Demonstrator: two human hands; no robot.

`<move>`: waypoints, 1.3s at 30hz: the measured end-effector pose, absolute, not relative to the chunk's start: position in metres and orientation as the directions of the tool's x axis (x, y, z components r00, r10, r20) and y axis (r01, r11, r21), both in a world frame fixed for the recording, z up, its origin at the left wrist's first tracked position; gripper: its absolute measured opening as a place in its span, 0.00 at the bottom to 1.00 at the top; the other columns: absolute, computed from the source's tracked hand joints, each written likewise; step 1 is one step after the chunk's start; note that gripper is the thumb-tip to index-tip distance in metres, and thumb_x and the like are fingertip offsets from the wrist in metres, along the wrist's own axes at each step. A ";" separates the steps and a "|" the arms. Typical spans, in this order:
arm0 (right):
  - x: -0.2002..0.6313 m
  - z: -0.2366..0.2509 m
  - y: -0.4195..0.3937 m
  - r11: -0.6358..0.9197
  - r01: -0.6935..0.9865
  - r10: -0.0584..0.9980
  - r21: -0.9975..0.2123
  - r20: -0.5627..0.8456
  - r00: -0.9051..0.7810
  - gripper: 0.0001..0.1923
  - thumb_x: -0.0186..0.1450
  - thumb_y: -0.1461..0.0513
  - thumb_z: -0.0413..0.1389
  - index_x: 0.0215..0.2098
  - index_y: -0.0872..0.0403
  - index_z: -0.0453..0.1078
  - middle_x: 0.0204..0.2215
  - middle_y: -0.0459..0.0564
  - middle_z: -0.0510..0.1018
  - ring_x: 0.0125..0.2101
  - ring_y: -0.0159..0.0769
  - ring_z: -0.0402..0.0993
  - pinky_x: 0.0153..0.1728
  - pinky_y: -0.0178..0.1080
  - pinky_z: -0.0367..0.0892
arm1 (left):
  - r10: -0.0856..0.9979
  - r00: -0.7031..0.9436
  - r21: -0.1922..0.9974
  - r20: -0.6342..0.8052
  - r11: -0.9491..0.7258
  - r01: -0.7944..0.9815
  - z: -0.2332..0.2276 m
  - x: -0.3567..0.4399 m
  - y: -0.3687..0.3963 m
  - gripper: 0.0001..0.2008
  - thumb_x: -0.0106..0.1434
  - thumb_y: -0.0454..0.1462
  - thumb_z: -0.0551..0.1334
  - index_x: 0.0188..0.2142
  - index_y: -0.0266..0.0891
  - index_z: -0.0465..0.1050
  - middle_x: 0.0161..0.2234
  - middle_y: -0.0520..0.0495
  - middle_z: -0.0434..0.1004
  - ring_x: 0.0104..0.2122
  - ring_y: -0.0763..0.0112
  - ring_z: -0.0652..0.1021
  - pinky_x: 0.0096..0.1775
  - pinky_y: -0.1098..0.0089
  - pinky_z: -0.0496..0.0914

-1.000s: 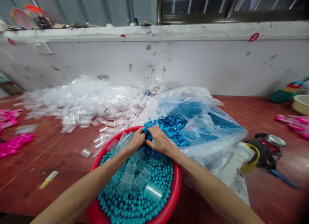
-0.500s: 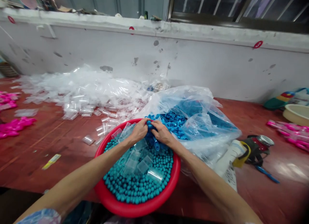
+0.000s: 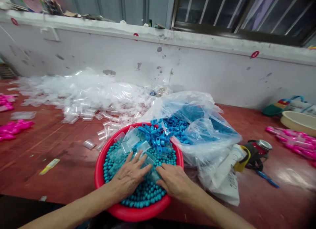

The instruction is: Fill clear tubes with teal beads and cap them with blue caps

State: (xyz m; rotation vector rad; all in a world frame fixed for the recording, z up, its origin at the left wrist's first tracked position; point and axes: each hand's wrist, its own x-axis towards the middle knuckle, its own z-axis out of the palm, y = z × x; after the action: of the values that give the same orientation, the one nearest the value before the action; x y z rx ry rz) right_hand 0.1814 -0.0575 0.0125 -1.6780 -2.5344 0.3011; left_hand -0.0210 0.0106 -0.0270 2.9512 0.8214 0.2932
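Note:
A red basin (image 3: 98,171) holds turquoise beads (image 3: 138,201), with clear plastic sleeves (image 3: 130,141) lying over them. Blue plastic caps (image 3: 158,137) are heaped at the basin's far side. My left hand (image 3: 130,173) rests palm down over the sleeves and beads, its fingers spread. Opposite it, my right hand (image 3: 174,179) reaches in from the basin's right side with thumb and fingers apart. A clear piece lies between the two hands, close to the right fingertips; whether they touch it I cannot tell.
Behind the basin, an opened plastic bag (image 3: 209,137) contains more blue caps. A large pile of clear sleeves (image 3: 81,94) lies at back left. Pink pieces (image 3: 14,128) sit left, a yellow cutter (image 3: 49,166) nearer. Right are a headlamp (image 3: 259,151) and a cream basin (image 3: 298,122).
Both hands have left the blue caps at the basin's far rim and come nearer, down onto the middle. More blue caps now show inside the far side. The left fingers have spread.

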 end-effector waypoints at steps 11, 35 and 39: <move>0.163 -0.003 -0.025 0.271 0.696 0.938 -0.665 0.021 -0.345 0.07 0.56 0.66 0.51 0.34 0.54 0.65 0.31 0.45 0.73 0.32 0.33 0.69 0.32 0.31 0.61 | 0.647 0.737 0.128 0.197 -0.762 0.635 -0.017 -0.017 -0.005 0.27 0.56 0.29 0.51 0.56 0.42 0.53 0.54 0.40 0.63 0.51 0.56 0.66 0.49 0.57 0.60; 0.168 -0.009 0.006 -0.157 0.557 0.931 -0.815 -0.310 -0.191 0.08 0.61 0.60 0.41 0.35 0.52 0.59 0.15 0.36 0.53 0.13 0.26 0.53 0.15 0.29 0.54 | 0.755 0.526 0.893 -0.392 0.450 0.020 -0.030 0.034 0.012 0.10 0.49 0.35 0.59 0.34 0.38 0.65 0.22 0.52 0.70 0.26 0.69 0.72 0.30 0.69 0.65; 0.169 -0.006 0.006 -0.209 0.421 0.940 -0.883 -0.301 -0.164 0.10 0.62 0.57 0.39 0.37 0.51 0.57 0.16 0.35 0.50 0.12 0.25 0.47 0.12 0.28 0.49 | 0.710 0.594 0.824 -0.379 0.551 -0.133 -0.026 0.029 0.015 0.18 0.48 0.38 0.62 0.40 0.39 0.63 0.26 0.52 0.70 0.25 0.71 0.72 0.27 0.70 0.65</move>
State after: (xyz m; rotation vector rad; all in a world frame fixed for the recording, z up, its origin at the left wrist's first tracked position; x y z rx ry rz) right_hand 0.1686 0.0064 -0.0063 -1.6080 -1.5557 1.3636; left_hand 0.0289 0.0145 -0.0257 0.8455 0.7846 0.5636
